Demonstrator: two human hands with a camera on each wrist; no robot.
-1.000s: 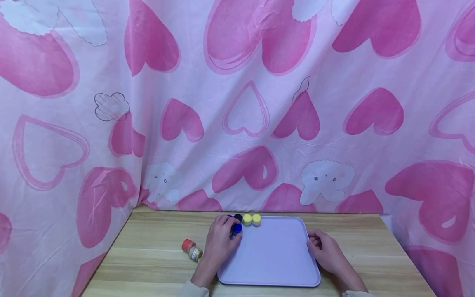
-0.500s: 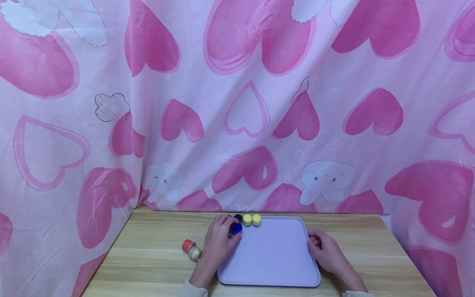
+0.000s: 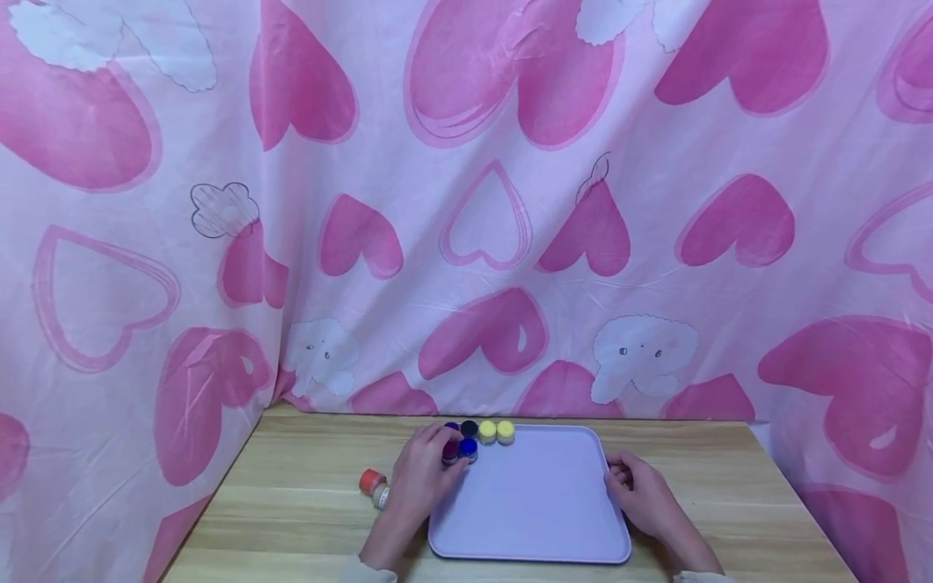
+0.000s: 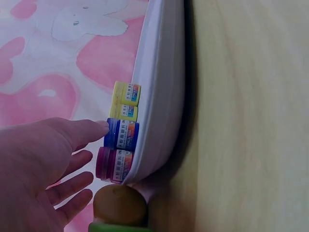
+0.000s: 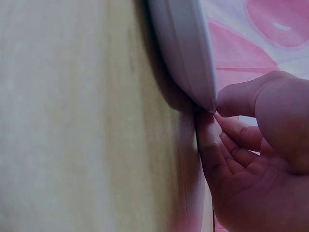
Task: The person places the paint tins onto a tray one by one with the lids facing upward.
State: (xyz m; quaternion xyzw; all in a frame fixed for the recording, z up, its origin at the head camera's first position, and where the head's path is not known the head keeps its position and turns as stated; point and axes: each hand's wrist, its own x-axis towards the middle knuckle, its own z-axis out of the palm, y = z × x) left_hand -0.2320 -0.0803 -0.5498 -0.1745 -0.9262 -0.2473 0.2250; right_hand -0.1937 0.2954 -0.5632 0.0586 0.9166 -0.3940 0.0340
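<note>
Left hand [image 3: 423, 474]: fingers loosely spread, thumb at small round blue-lidded jar [image 3: 468, 450], contact unclear. Jar stands near far-left corner of shallow lilac rectangular tray [image 3: 535, 502], on wood-grain bench [image 3: 291, 518]. Right hand [image 3: 641, 491]: pinching tray's right rim.

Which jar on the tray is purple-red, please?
The purple-red jar in the near row, left of the bright blue jar; the others on the tray look blue, black or yellow.

2 pale grey sleeve cuffs [image 3: 368, 572]
</note>
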